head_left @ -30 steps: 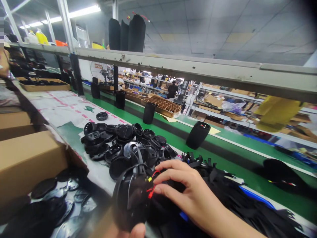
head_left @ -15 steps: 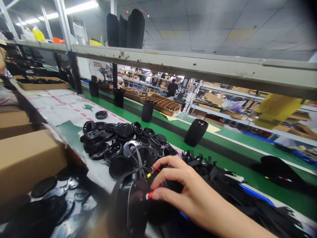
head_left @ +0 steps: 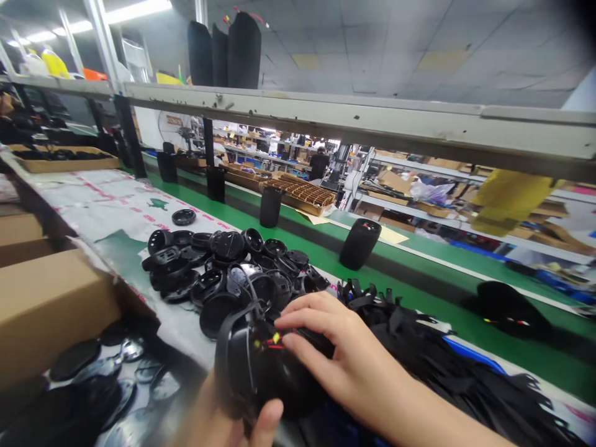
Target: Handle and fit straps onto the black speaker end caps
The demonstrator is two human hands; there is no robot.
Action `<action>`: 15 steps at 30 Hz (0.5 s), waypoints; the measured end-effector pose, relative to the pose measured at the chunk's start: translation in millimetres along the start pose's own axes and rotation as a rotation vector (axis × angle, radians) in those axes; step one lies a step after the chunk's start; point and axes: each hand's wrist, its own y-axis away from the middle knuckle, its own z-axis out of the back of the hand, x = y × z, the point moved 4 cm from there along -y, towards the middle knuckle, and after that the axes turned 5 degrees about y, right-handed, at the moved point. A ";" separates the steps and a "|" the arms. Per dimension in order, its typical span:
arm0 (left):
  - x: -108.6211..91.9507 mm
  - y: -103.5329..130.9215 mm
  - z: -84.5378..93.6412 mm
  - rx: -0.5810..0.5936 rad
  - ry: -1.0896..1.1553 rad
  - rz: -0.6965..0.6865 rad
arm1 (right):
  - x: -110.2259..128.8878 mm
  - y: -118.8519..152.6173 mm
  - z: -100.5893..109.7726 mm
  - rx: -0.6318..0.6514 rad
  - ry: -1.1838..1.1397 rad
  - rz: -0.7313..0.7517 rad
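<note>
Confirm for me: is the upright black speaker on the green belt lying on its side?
No. The black speaker stands on end, leaning only slightly, on the green belt, beyond the right hand.

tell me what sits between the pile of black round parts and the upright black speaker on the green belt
In the head view nothing sits between the pile of black round parts and the upright black speaker: only bare green belt.

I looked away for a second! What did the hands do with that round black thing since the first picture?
The left hand came up into view and now grips the round black part from below, thumb on its rim. The right hand slid left, its fingers now pressing the red wires onto the part. The pile of black caps and the black cylinder on the green belt stayed put.
</note>
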 end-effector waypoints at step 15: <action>24.5 5.0 5.7 0.021 -0.051 -0.035 | 2.9 -2.5 -7.6 -0.204 0.196 0.103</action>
